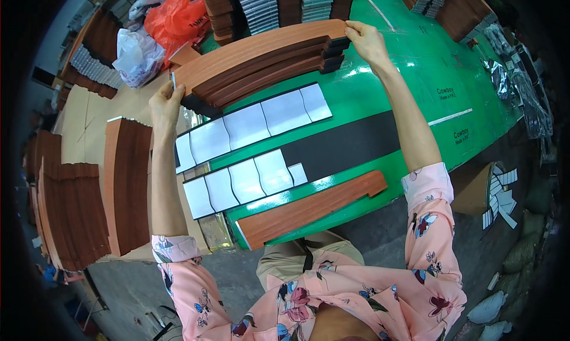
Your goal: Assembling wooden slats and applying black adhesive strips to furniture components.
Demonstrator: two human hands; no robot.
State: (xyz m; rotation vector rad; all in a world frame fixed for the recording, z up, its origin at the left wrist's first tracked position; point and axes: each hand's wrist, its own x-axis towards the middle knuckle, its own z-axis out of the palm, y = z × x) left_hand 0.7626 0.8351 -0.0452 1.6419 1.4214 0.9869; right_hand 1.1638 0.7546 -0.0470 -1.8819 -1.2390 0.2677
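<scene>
Brown wood-grain strips (pixel 74 216) stand stacked on the tan surface (pixel 83 118) left of the green bench top (pixel 424 56). Behind them sits a white plastic bag (pixel 135 53) with purplish print. The left hand (pixel 163 102) pinches one end of a curved wood-grain board (pixel 261 45), above similar ones toward the bench's far edge. A red bag (pixel 174 20) bears dark lettering. White-faced strips (pixel 243 128) lie mid-bench, a loose board (pixel 309 207) along the near edge. The right hand (pixel 366 44) pinches the held board's other end. Black lettering (pixel 445 91) marks the bench's right part.
</scene>
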